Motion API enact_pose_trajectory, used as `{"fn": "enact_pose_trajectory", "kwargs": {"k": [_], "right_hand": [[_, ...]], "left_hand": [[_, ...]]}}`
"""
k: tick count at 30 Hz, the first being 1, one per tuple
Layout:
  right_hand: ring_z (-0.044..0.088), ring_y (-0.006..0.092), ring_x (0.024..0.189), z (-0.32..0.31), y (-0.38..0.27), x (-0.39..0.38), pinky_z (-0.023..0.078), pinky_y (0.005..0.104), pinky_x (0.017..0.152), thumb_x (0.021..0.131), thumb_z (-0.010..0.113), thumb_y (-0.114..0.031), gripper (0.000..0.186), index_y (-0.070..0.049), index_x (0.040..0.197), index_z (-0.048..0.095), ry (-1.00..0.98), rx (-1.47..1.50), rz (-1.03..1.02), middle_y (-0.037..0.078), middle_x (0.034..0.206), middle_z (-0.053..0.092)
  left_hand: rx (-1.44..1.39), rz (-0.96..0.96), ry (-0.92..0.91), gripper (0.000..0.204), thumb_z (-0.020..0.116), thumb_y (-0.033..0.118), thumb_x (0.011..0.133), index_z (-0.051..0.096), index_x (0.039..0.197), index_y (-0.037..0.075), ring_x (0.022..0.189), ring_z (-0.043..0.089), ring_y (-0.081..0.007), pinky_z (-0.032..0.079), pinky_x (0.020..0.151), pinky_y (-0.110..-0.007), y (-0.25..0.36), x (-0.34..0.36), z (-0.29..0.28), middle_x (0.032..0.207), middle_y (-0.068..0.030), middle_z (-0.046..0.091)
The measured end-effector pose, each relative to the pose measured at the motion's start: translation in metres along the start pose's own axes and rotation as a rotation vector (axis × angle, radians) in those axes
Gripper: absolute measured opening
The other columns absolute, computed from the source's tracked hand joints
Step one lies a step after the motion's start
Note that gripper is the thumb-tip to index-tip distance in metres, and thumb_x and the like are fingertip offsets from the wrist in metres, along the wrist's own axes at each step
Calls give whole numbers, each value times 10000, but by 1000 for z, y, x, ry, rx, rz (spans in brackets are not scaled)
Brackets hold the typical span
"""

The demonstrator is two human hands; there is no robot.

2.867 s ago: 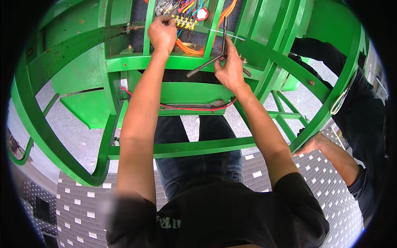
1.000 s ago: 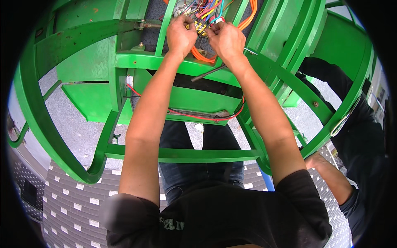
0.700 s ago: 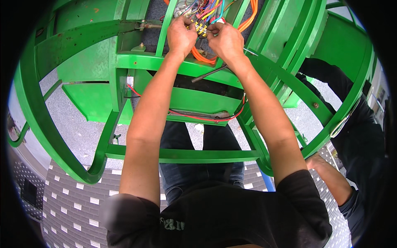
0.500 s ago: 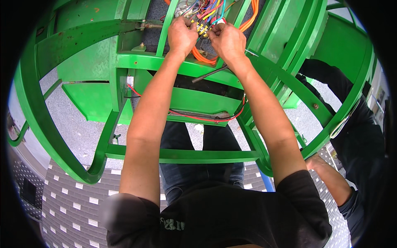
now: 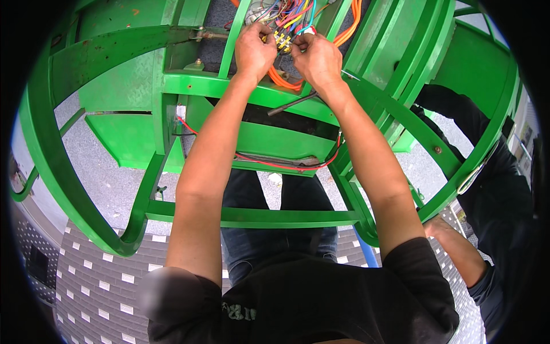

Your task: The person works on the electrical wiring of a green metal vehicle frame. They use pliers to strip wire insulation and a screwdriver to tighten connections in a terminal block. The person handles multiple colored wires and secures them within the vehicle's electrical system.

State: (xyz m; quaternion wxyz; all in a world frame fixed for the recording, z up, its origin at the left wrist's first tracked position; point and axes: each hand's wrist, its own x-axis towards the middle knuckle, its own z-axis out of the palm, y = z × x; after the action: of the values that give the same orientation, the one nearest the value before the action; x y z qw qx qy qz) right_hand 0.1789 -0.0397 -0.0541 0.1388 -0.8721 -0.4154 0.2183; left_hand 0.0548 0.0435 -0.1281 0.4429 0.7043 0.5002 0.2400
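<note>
Looking down from the head view, you see a big green metal frame over pale speckled ground, with grey bricks with white patches nearer the person. A small yellow block sits near the top, with bright wires just past it and orange cables below. Green bars run on both sides of the block, so the hands work in a tight spot; a wider gap lies between the red wire and the front bar. The left hand has bent fingers at the block's left end, and the right hand has bent fingers at its right end; I cannot tell if either grips it. A dark rod pokes out under the right hand. Another person's hand is near the frame's right side. In the oldest frame, the right hand is away from the block with a dark tool upright against it; now it is right beside the block, while the left hand stays at the same end.
</note>
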Motion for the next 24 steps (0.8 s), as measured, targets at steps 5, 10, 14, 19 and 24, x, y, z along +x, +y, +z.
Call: {"fn": "enact_pose_trajectory", "kwargs": {"k": [5,10,14,19,24], "right_hand": [[725,331,890,1,2,1,573,439,827,823,756,-253,196,-107,952,777,13,28,-47,109,944,752],[718,351,899,-3,3,0,572,457,832,822,747,-251,197,-110,956,779,-8,26,25,131,959,745],[719,354,905,-3,3,1,572,457,837,827,753,-245,206,-108,978,777,-21,9,-29,127,971,748],[726,344,900,-3,1,2,573,449,837,842,741,-235,215,-91,999,776,-29,46,-21,117,981,755],[741,310,900,-12,13,4,577,431,836,869,718,-242,225,-73,1006,778,1,200,74,102,941,774]], "left_hand": [[11,-13,1,124,733,109,856,702,911,2,756,724,-236,575,728,-359,0,1,0,899,-134,735],[38,-29,12,126,737,113,860,701,910,3,757,725,-234,575,725,-354,-2,1,2,880,-127,737],[14,-38,3,122,735,106,870,702,928,4,768,729,-219,575,722,-344,-4,0,2,882,-120,742],[-51,-75,-9,137,733,111,891,703,974,5,784,730,-192,573,728,-336,-3,-2,0,897,-103,750],[-118,-157,-42,171,723,122,902,700,1038,20,781,729,-215,571,745,-364,10,-7,-12,966,-107,739]]}}
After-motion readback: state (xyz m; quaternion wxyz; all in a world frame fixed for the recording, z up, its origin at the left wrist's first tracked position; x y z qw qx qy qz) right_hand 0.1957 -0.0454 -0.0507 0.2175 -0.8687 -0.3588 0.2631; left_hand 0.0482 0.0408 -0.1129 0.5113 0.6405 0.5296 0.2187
